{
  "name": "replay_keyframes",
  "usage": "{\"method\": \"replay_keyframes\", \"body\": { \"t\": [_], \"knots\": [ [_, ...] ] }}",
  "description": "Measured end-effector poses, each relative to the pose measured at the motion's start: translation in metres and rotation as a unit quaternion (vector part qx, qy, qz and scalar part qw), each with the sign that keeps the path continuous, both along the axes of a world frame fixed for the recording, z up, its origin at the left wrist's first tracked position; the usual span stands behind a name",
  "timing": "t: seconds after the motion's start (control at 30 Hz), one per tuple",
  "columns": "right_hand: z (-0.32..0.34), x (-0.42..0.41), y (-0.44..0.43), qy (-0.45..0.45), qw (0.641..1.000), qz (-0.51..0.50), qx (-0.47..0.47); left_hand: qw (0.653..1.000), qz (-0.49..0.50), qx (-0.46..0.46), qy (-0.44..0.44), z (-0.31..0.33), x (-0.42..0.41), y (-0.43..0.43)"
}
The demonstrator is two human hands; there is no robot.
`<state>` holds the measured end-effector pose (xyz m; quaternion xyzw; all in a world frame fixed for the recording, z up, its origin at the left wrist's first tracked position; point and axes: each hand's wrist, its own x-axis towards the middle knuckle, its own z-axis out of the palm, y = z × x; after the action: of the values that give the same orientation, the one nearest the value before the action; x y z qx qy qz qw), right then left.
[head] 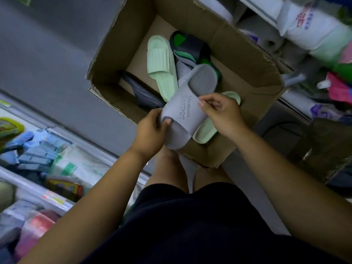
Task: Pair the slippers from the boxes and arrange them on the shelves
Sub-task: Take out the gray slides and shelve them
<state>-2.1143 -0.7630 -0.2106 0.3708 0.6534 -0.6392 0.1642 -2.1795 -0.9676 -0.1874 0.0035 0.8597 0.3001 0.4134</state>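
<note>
Left hand and right hand both gripping one grey slipper above one open cardboard box holding two mint-green slippers, one dark slipper and green-and-black ones, number unclear.

We look down on a grey floor, left-hand shelves crowded with packaged goods, right-hand shelves stacked with wrapped rolls, light dim and cool.
</note>
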Motion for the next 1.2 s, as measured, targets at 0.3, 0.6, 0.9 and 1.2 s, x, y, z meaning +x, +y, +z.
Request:
{"method": "replay_keyframes", "body": {
  "t": [0.3,0.6,0.9,1.2],
  "knots": [
    [-0.071,-0.045,-0.022,-0.198,0.936,-0.254,-0.141,0.966,0.254,0.004,0.043,0.022,-0.013,-0.045],
    [-0.117,-0.072,-0.032,-0.210,0.901,-0.277,-0.260,0.914,0.402,0.048,-0.013,-0.004,0.001,-0.086],
    [-0.062,-0.043,-0.044,-0.144,0.977,-0.127,-0.094,0.870,0.485,0.087,-0.001,0.005,0.000,-0.088],
    [-0.031,-0.035,-0.053,-0.135,0.936,0.325,0.017,0.874,0.471,0.064,0.098,0.036,0.008,-0.102]
  ]
}}
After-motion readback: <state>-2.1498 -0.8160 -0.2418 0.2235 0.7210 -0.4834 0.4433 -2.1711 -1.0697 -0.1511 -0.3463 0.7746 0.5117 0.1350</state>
